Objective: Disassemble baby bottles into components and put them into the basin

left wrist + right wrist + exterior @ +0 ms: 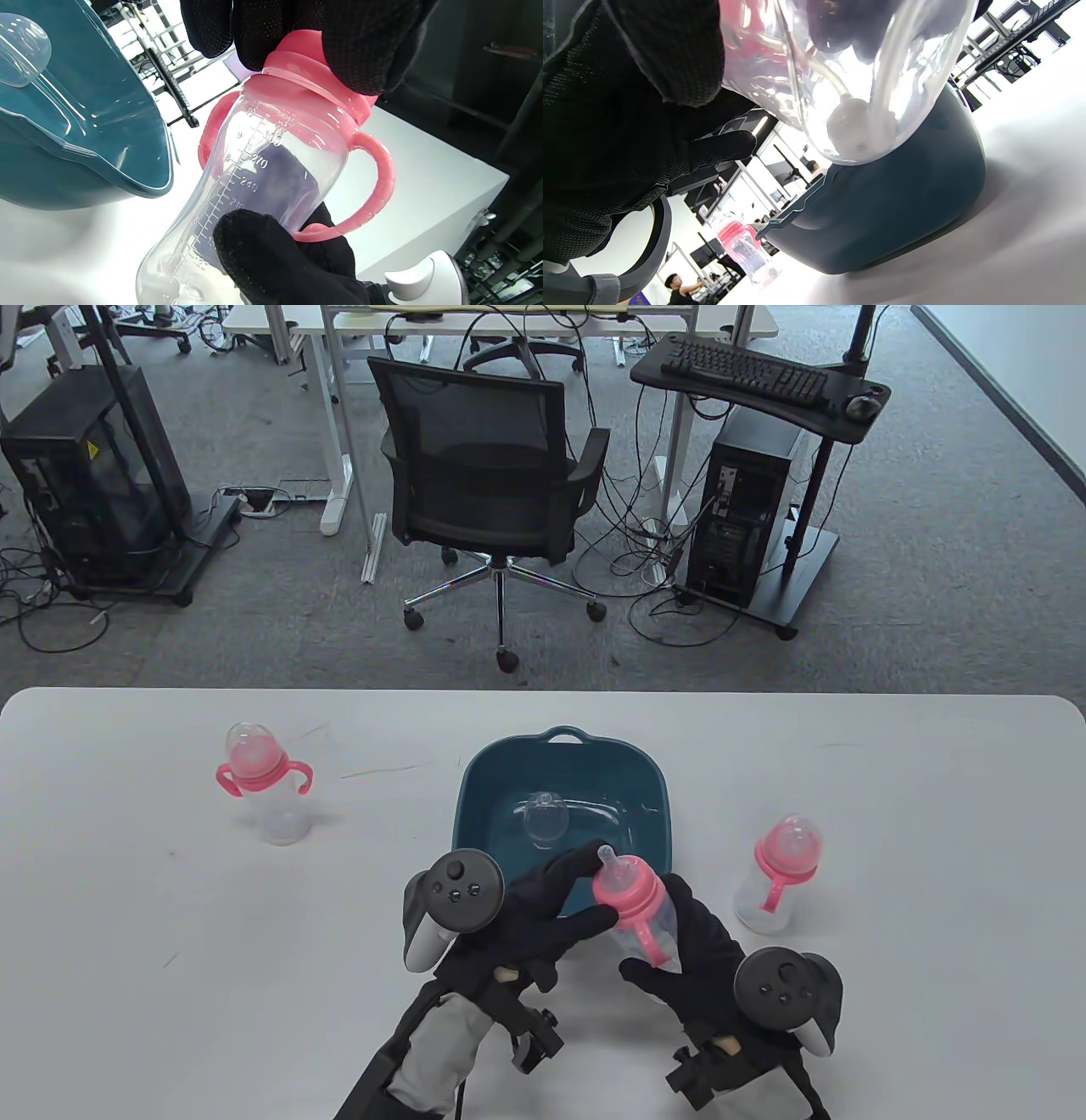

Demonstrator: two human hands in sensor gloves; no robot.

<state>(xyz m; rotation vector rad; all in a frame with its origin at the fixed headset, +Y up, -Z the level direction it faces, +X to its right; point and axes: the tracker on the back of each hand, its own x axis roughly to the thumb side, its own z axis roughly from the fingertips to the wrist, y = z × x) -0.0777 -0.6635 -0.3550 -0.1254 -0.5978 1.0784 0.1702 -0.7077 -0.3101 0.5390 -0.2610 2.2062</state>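
A clear baby bottle (649, 933) with a pink collar (626, 891), pink handles and a bare teat is held tilted at the near rim of the teal basin (649, 780). My left hand (598, 886) grips the collar from the left; its fingers (356, 42) curl over the pink ring (305, 84). My right hand (670, 933) wraps the bottle's body (271, 169) from below, thumb (271, 254) on the clear wall. The bottle's base (852, 123) shows a straw weight inside. A clear dome cap (543, 819) lies in the basin (85, 148).
Two more capped pink-collared bottles stand on the white table: one at the left (259, 785), one right of the basin (780, 874), the left one also seen beyond the basin (746, 250). An office chair (492, 483) stands past the table's far edge.
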